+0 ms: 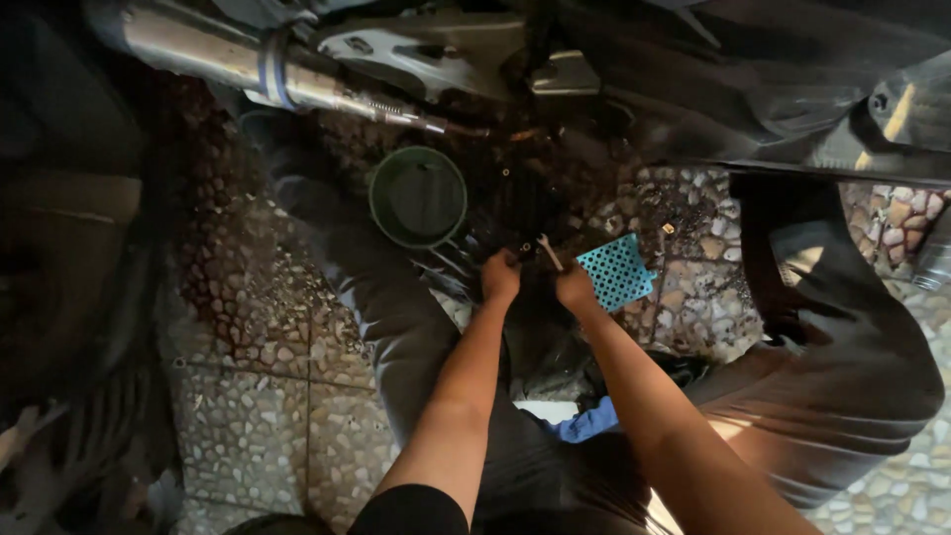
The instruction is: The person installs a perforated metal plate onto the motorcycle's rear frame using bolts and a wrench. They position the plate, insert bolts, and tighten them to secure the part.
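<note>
Left hand (500, 275) reaches forward over the dark, oil-stained patch of pebble-patterned tiled floor (267, 396), fingers clenched; what they enclose cannot be told. Right hand (575, 288), just beside it, has its fingers grasping a small silver metal open-ended spanner (550, 252), head tilted up and left. A teal perforated plastic sheet (616, 270) lies touching the right hand's far side. A round green plastic bucket (418, 196) stands near, beyond the left hand.

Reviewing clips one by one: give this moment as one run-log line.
left hand: fist on dark part | right hand: holds wrench | nearby: green bucket, teal perforated tray | floor: pebble tiles
</note>
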